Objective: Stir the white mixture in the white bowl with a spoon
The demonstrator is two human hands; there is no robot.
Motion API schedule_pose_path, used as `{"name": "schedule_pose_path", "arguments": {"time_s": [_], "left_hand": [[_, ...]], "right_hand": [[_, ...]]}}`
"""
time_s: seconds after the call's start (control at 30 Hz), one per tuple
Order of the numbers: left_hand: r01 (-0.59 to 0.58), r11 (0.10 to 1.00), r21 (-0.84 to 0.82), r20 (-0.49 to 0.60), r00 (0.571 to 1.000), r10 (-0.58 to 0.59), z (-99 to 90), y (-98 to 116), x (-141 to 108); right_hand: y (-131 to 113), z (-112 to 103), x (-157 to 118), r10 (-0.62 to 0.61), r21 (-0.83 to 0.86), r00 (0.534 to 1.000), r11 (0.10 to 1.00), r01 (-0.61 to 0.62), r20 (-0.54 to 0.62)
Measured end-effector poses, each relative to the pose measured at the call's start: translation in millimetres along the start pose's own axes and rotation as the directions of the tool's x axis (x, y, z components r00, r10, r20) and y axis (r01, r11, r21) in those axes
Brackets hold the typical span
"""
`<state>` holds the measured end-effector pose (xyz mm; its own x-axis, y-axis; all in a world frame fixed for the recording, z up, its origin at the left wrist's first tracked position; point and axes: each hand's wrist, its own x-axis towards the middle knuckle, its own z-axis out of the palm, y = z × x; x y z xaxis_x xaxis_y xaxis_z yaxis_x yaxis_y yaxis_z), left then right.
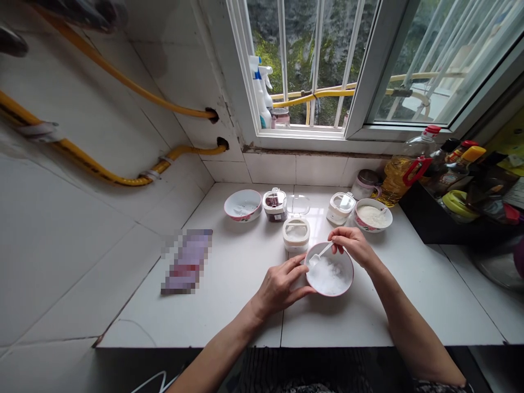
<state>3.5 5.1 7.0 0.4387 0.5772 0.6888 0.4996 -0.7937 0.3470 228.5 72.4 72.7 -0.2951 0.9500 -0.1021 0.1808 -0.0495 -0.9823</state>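
A bowl (332, 284) with a pink rim holds a white granular substance and stands near the counter's front. My left hand (282, 281) grips its left side, thumb low and fingers along the rim. Between the fingers of my right hand (350, 245) is the handle of a small white spoon (318, 257), whose scoop end is inside the bowl over the white grains. Just behind the bowl stands a small square jar (296, 233) of white contents, its clear lid (298, 204) flipped up.
At the back are a bowl (243, 206), a jar with dark contents (274, 205), another white-lidded jar (340, 207) and a bowl of pale powder (373, 216). An oil bottle (403, 169) and a black box (426, 218) of bottles stand right. A blurred purple packet (188, 261) lies left.
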Motion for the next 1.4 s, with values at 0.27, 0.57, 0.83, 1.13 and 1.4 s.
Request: {"name": "schedule_pose_path", "arguments": {"time_s": [0.27,0.57,0.83,1.13,1.4], "left_hand": [[-0.010,1.000,0.024,-0.013,1.000,0.011,2.3,-2.1,-3.1],[-0.015,0.999,0.033,-0.025,1.000,0.016,2.6,-2.1,-2.0],[-0.004,1.000,0.023,-0.006,1.000,0.004,2.3,-2.1,-2.6],[0.010,1.000,0.009,0.010,1.000,-0.011,-1.4,1.0,-0.9],[0.009,1.000,0.003,0.015,1.000,-0.009,-2.0,1.2,-0.3]], "right_hand": [[-2.0,4.0,5.4,-0.094,0.158,0.983,0.980,0.119,-0.158],[8.0,29.0,5.9,-0.685,-0.474,0.728,0.649,0.595,-0.023],[-1.6,15.7,-5.8,-0.685,-0.454,0.722,0.677,0.579,-0.102],[-0.6,0.6,-7.8,-0.379,-0.506,0.925,0.791,0.344,0.035],[4.0,10.8,-5.9,-0.311,-0.464,0.949,0.833,0.302,0.060]]}}
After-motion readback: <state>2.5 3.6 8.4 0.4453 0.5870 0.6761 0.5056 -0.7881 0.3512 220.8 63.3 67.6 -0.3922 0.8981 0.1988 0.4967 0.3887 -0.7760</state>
